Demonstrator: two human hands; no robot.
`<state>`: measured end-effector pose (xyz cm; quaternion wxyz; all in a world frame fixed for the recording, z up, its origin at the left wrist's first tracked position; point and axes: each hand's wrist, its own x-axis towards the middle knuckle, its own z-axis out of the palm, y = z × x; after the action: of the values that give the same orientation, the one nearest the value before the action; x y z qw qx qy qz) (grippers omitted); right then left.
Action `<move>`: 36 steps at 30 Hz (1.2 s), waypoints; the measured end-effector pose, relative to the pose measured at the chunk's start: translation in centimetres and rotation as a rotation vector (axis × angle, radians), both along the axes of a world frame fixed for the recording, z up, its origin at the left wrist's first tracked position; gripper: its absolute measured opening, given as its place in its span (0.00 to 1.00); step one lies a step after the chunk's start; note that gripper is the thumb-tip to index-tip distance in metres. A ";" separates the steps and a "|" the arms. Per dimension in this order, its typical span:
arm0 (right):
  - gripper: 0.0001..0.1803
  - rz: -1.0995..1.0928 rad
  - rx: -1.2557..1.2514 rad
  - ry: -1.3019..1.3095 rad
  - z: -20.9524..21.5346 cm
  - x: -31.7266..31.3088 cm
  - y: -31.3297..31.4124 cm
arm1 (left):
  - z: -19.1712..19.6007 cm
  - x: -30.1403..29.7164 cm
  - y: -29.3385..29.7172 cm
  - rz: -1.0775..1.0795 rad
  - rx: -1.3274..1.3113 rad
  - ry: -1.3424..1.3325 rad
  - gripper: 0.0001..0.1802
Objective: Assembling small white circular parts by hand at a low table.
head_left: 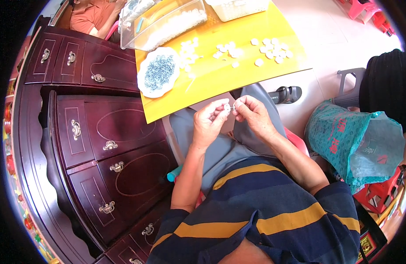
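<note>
My left hand (209, 121) and my right hand (251, 114) meet above my lap, just below the near edge of a yellow table (220, 77). Both pinch one small white plastic piece (229, 107) between thumb and fingertips. On the table lie several loose white pieces (269, 48) to the right and more in the middle (227, 50). A white plate (143, 83) with a heap of small metal screws (159, 70) sits at the table's left corner.
A clear plastic tray (163, 22) of white pieces and a white basket (238, 9) stand at the table's far side. A dark red wooden cabinet (93, 132) fills the left. A teal bag (357, 141) lies right. Another person's orange sleeve (91, 15) shows top left.
</note>
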<state>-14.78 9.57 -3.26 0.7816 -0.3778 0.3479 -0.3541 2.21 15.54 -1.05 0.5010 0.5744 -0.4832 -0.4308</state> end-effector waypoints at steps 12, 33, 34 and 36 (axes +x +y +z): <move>0.07 0.046 0.045 -0.051 -0.4 -0.1 0.0 | 0.2 0.2 -0.2 -0.062 0.029 0.041 0.17; 0.07 0.064 0.249 -0.114 -0.7 -0.1 0.2 | 2.2 -2.6 -0.9 0.023 -0.080 -0.727 0.28; 0.07 0.059 0.282 -0.161 -0.8 -0.1 0.3 | 1.4 -2.4 -0.9 0.029 -0.141 -0.818 0.27; 0.07 0.049 0.298 -0.147 -1.1 0.0 0.4 | 0.9 -2.4 -1.0 0.031 -0.203 -0.907 0.25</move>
<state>-14.75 9.92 -4.37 0.8608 -0.2390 0.3291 -0.3060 -0.17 14.51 -0.16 0.2991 0.6600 -0.6846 -0.0791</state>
